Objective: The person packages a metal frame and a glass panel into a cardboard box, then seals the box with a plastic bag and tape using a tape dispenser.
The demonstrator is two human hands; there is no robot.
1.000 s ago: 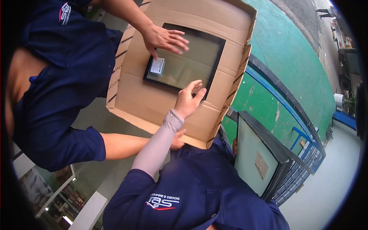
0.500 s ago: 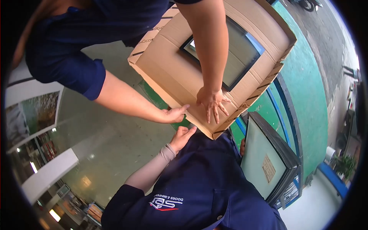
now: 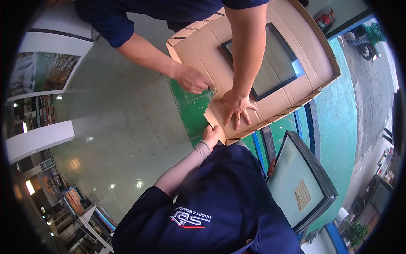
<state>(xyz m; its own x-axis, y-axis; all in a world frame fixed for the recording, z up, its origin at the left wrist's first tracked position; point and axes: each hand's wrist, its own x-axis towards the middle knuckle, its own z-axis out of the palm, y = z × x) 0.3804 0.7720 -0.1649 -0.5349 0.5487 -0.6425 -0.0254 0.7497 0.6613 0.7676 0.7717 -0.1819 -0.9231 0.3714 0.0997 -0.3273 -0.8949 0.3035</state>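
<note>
My left hand (image 3: 211,136) pinches the near left edge of a large open cardboard box (image 3: 198,53), thumb on top. My right hand (image 3: 271,167) is mostly hidden; its fingers wrap round the left edge of a black-edged glass panel (image 3: 287,182) at my right side. A paper label (image 3: 302,194) is on that glass. Inside the cardboard lies a smaller dark-framed pane (image 3: 270,63). The cardboard's left side is torn or cut near a co-worker's closed hand (image 3: 192,79), which holds something small I cannot make out. The co-worker's other hand (image 3: 239,108) presses flat on the cardboard.
The co-worker's dark sleeves (image 3: 105,25) reach in from the top. Blue and dark metal bars (image 3: 267,144) run beneath the cardboard's right side. Green floor (image 3: 188,106) shows at its left. A red fire extinguisher (image 3: 325,19) stands at the upper right.
The co-worker's one hand has moved up and away from my left hand, and a ragged opening now shows in the cardboard's left side. The view has shifted; my left hand still grips the edge.
</note>
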